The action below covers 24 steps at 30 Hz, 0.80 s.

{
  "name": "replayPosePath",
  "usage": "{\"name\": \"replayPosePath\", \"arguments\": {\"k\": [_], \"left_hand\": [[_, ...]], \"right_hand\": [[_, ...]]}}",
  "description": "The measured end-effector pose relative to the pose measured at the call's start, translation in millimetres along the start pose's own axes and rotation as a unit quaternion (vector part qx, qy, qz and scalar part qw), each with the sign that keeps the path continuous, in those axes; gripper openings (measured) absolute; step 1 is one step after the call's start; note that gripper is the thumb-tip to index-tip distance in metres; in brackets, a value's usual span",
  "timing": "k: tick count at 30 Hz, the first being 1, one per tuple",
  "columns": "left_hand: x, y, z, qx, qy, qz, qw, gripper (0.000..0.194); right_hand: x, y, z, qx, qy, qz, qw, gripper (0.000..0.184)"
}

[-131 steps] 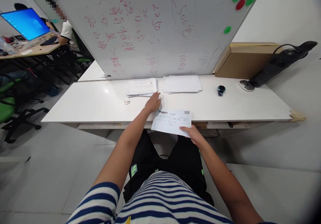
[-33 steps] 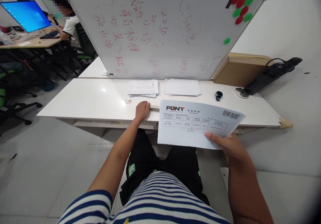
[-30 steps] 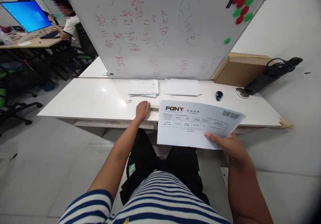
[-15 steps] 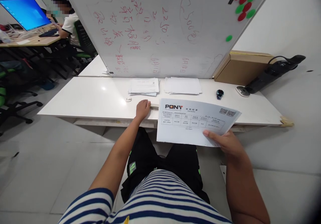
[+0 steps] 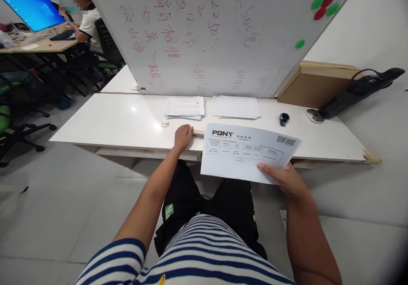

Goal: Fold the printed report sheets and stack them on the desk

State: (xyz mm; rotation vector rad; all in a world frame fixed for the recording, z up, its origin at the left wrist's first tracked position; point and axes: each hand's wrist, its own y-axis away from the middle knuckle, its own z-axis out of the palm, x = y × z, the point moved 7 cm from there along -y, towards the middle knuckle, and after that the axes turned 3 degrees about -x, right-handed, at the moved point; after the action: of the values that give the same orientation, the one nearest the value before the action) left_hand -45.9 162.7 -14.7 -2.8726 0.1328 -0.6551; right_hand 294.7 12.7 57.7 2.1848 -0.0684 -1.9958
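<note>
My right hand (image 5: 287, 178) grips a printed report sheet (image 5: 236, 166) by its lower right edge, thumb on top. The page faces me, with a PONY logo, a table and two QR codes, and hangs over the desk's front edge. Closed, my left hand (image 5: 184, 137) rests on the desk around a narrow pale object (image 5: 199, 133) that pokes out to the right. Its far end goes behind the sheet, and its kind cannot be made out. Behind my hands lie a left paper stack (image 5: 185, 106) and a right paper stack (image 5: 236, 107), side by side.
A small white object (image 5: 165, 123) lies left of my left hand on the white desk (image 5: 105, 125). Rightward are a smartwatch (image 5: 283, 118), a computer mouse (image 5: 315, 115), a leaning black bottle (image 5: 353, 92) and a cardboard box (image 5: 315, 85). A whiteboard (image 5: 197, 34) stands behind; a person (image 5: 91, 27) sits far left.
Since the oldest frame, the report sheet has come up closer to me and rightward. My left hand has drawn back and closed on the narrow object. Over the last second, my hands stay nearly still.
</note>
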Motion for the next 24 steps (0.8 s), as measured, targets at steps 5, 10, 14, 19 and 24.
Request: {"name": "replayPosePath", "arguments": {"k": [5,10,14,19,24], "left_hand": [[0.8,0.2,0.0,-0.002,-0.001,0.002,1.000,0.045],[-1.5,-1.4,1.3,0.001,0.007,0.001,1.000,0.044],[-3.0,-4.6,2.4,-0.008,0.012,-0.018,1.000,0.043],[-4.3,-7.5,2.7,-0.021,0.009,-0.056,0.998,0.045],[-3.6,-6.7,1.6,-0.024,0.023,-0.069,0.997,0.040]], "right_hand": [[31.3,-50.1,-10.1,0.048,0.015,0.022,0.998,0.058],[46.6,-117.1,-5.3,0.054,0.002,0.053,0.997,0.050],[19.6,-166.5,29.6,0.033,-0.004,0.027,0.999,0.047],[-15.0,-244.0,113.6,-0.037,0.013,0.018,0.999,0.044],[-15.8,-331.2,186.9,-0.098,0.074,0.066,0.990,0.046]]}}
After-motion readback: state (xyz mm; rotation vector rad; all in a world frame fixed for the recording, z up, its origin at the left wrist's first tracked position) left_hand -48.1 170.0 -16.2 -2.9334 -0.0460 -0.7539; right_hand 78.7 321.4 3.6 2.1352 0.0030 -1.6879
